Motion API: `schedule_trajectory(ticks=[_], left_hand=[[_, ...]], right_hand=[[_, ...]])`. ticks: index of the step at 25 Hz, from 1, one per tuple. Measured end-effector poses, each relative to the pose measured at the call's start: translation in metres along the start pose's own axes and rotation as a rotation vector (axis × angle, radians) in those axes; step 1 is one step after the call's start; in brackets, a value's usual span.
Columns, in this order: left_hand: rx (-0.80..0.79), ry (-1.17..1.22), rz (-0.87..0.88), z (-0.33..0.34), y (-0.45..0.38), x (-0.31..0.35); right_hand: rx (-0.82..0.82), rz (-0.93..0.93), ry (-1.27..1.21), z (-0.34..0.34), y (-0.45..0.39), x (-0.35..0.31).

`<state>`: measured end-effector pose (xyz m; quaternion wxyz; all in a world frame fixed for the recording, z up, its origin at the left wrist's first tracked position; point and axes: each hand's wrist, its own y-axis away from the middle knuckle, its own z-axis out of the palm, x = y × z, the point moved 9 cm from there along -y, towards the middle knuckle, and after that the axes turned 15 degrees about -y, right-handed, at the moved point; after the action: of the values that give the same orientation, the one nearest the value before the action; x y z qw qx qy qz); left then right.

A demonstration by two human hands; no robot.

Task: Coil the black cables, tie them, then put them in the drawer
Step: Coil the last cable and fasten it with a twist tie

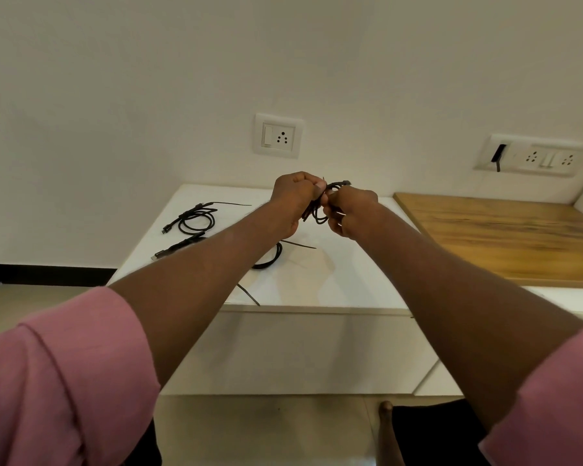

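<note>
Pink sleeves [64, 375] fill the lower corners of the frame. At centre, the left hand [292, 201] and right hand [350, 213] meet above the white worktop [334, 284], each grip clamped on a small coiled black cable [320, 210]. It looks light, limp and springy, so pinching where the loops cross should keep it bundled for tying. Another tied coil [196, 220] lies at centre left, with loose cable [270, 258] under the left wrist.
</note>
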<state>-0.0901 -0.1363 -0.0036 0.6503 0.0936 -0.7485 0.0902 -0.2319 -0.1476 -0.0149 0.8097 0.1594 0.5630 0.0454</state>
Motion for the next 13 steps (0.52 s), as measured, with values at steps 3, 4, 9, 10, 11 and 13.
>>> schedule_trajectory(ticks=[3,4,9,10,11,13], left_hand=[[0.071,0.060,-0.041,-0.001,-0.003,-0.002],[0.090,0.080,-0.060,-0.002,-0.003,-0.003],[0.088,0.036,-0.139,-0.010,-0.004,-0.005],[0.071,0.042,-0.156,-0.010,-0.003,-0.006],[0.061,0.036,-0.167,-0.011,-0.003,-0.007],[0.051,0.012,-0.158,-0.014,-0.002,-0.005]], right_hand=[[-0.006,0.084,-0.138,0.006,-0.002,0.009],[-0.014,0.096,-0.144,0.008,-0.002,0.011],[-0.055,0.084,-0.060,0.014,0.000,0.013],[-0.066,0.078,-0.043,0.014,0.000,0.012],[-0.082,0.072,-0.023,0.014,0.001,0.011],[-0.111,0.067,0.010,0.014,0.001,0.010]])
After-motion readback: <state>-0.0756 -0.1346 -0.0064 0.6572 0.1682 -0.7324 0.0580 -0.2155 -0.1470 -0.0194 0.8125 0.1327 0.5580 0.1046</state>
